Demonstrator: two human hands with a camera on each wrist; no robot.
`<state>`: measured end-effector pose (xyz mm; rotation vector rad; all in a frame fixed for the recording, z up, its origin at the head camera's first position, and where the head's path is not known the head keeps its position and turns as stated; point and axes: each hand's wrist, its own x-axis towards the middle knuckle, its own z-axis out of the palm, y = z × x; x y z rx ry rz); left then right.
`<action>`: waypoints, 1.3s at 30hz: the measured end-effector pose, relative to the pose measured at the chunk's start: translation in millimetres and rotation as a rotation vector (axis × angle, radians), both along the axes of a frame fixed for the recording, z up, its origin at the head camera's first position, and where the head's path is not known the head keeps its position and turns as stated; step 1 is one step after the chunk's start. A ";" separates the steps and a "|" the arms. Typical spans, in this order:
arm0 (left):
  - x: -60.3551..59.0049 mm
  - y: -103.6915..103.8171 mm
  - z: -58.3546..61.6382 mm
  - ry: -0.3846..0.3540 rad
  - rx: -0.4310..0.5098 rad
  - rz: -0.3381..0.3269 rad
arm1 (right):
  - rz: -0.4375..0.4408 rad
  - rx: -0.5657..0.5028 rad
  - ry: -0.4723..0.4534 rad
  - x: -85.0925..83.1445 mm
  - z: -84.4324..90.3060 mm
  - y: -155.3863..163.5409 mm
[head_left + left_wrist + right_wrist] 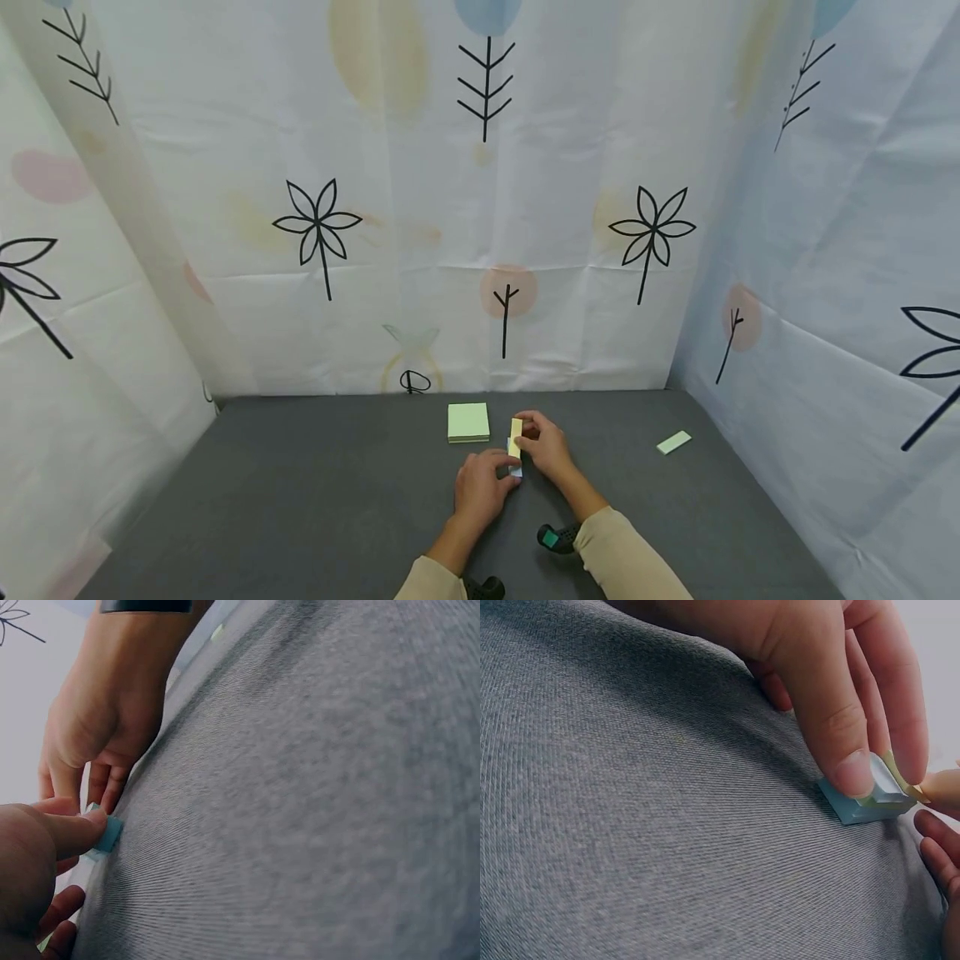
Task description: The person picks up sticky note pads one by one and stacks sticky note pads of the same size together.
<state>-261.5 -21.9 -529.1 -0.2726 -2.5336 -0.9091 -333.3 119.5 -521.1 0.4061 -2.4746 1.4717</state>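
A small pad of sticky tabs [515, 450], yellow on top and blue at the bottom, sits mid-table between both hands. My right hand [527, 437] pinches it from the far side; in the right wrist view the thumb [851, 761] and a finger grip the blue block [859, 810], with a yellow-green sheet curling off its top. My left hand [505, 467] pinches the pad's near end; in the left wrist view a fingertip [88, 823] presses the blue corner [109, 834], and the right hand [97, 727] is just beyond.
A square light-green note pad [468, 422] lies just behind the hands. A loose pale-green strip [673, 442] lies at the right near the curtain. Patterned fabric walls close in the grey table [315, 492] on three sides.
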 end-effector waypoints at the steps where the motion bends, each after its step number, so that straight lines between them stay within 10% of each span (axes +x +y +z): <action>1: 0.1 0.3 0.0 0.009 0.000 0.002 | 0.005 -0.004 -0.008 -0.1 0.3 0.3; 39: 2.3 2.0 -0.5 0.011 -0.012 0.020 | -0.004 -0.232 -0.036 -8.5 21.8 3.2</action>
